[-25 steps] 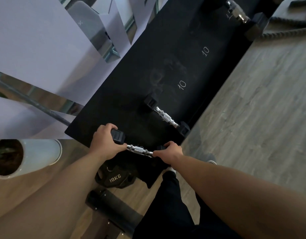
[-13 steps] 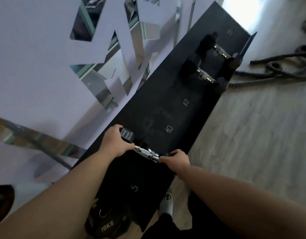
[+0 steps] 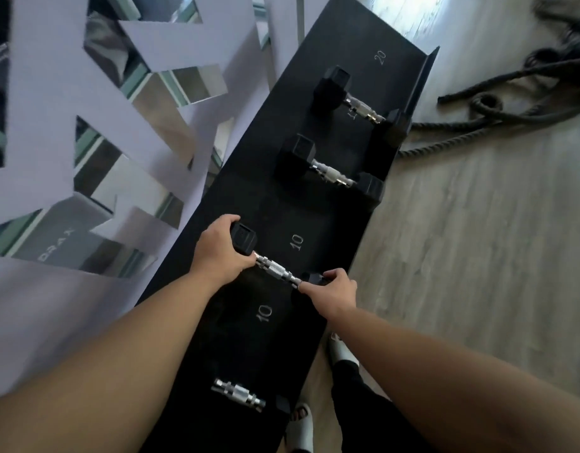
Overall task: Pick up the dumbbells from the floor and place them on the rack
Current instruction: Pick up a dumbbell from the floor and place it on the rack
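A small black hex dumbbell [image 3: 277,269] with a chrome handle lies across the black rack shelf [image 3: 334,197], between two white "10" marks. My left hand [image 3: 221,251] grips its far head and my right hand [image 3: 334,291] grips its near head at the shelf's front edge. Whether it rests on the shelf or hovers just above it, I cannot tell. Two bigger dumbbells sit farther along the rack, one [image 3: 331,170] in the middle and another [image 3: 357,101] beyond it. A third dumbbell [image 3: 239,395] lies on the rack near me, partly hidden by my left forearm.
A white wall with mirror cut-outs [image 3: 125,125] runs along the rack's left side. Thick battle ropes [image 3: 497,103] lie coiled on the wooden floor at the upper right. My feet in white slippers [image 3: 301,426] stand at the rack's front edge.
Both hands have carried the dumbbell farther along the rack, from the near end to the spot between the "10" marks. The view now shows two more racked dumbbells.
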`<control>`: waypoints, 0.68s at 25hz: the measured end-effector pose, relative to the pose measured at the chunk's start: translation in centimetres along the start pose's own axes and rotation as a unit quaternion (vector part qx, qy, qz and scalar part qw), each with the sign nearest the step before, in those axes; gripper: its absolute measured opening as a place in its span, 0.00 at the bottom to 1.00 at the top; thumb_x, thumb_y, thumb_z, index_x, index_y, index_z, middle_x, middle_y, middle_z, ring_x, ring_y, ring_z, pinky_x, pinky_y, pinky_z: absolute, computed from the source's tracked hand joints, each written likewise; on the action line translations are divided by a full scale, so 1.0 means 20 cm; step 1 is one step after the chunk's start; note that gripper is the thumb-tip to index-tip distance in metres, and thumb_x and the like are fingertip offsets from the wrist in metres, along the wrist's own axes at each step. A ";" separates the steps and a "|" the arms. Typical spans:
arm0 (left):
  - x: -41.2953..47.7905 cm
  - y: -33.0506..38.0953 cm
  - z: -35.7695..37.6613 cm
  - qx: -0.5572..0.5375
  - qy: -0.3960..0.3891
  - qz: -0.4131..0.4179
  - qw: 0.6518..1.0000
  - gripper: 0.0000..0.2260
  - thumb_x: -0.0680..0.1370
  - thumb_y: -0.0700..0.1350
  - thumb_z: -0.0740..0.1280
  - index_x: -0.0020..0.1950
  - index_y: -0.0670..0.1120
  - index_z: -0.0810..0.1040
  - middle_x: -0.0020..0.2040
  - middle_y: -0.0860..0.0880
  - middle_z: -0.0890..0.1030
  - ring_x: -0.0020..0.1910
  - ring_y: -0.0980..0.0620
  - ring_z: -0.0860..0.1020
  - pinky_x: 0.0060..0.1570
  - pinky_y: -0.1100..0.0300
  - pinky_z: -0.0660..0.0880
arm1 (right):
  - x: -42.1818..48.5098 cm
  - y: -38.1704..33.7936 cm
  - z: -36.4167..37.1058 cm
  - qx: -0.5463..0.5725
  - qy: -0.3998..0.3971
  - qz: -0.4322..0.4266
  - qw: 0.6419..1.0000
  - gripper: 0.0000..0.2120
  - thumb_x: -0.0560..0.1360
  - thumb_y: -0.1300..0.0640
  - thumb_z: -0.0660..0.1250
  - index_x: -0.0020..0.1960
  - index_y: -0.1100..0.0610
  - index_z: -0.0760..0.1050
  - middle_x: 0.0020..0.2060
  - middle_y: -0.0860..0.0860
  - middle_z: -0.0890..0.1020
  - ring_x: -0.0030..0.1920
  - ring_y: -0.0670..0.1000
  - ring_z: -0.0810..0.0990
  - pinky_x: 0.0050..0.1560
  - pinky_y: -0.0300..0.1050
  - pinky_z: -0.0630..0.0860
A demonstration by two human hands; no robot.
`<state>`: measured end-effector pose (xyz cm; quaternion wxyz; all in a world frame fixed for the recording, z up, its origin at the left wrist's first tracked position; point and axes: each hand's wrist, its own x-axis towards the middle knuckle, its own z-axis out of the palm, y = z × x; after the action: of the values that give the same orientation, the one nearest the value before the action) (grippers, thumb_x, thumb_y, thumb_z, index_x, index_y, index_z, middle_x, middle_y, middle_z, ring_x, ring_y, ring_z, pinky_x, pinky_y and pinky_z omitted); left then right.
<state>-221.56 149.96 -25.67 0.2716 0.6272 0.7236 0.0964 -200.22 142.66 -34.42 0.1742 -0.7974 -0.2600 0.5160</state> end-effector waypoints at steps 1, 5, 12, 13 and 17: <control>0.08 0.05 0.03 0.005 -0.003 0.012 1.000 0.39 0.64 0.46 0.83 0.72 0.47 0.72 0.61 0.47 0.79 0.59 0.47 0.78 0.58 0.52 0.78 | 0.07 -0.03 -0.03 0.001 0.004 -0.001 1.000 0.33 0.62 0.44 0.82 0.62 0.51 0.74 0.60 0.51 0.69 0.51 0.53 0.81 0.54 0.51 0.83; 0.35 0.18 0.15 0.017 -0.021 0.027 0.999 0.39 0.65 0.45 0.84 0.73 0.47 0.71 0.64 0.47 0.78 0.62 0.47 0.78 0.60 0.53 0.78 | 0.31 -0.12 -0.11 0.001 0.024 0.004 1.000 0.32 0.65 0.46 0.81 0.65 0.52 0.74 0.60 0.52 0.68 0.53 0.55 0.80 0.55 0.50 0.82; 0.46 0.16 0.34 0.071 -0.077 0.035 0.994 0.32 0.71 0.44 0.80 0.72 0.50 0.73 0.73 0.51 0.71 0.68 0.47 0.76 0.63 0.55 0.74 | 0.52 -0.15 -0.17 -0.111 0.013 0.018 0.994 0.30 0.74 0.53 0.74 0.73 0.52 0.67 0.70 0.58 0.65 0.70 0.63 0.67 0.62 0.50 0.73; 0.44 0.15 0.33 0.094 -0.086 0.040 0.991 0.32 0.72 0.45 0.79 0.74 0.51 0.72 0.76 0.52 0.69 0.70 0.47 0.74 0.65 0.52 0.74 | 0.53 -0.14 -0.18 -0.124 0.003 0.005 0.992 0.30 0.75 0.52 0.74 0.73 0.52 0.67 0.70 0.58 0.66 0.70 0.63 0.67 0.61 0.51 0.72; 0.42 0.15 0.23 0.109 -0.148 0.033 0.982 0.34 0.75 0.49 0.76 0.80 0.55 0.66 0.82 0.55 0.61 0.76 0.49 0.68 0.70 0.50 0.70 | 0.53 -0.09 -0.25 -0.150 -0.035 -0.031 0.988 0.31 0.75 0.45 0.73 0.74 0.50 0.67 0.70 0.57 0.68 0.68 0.61 0.72 0.65 0.53 0.74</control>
<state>-217.12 157.74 -30.39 0.3024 0.6839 0.6604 -0.0686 -192.51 150.39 -39.09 0.0593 -0.7876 -0.3654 0.4927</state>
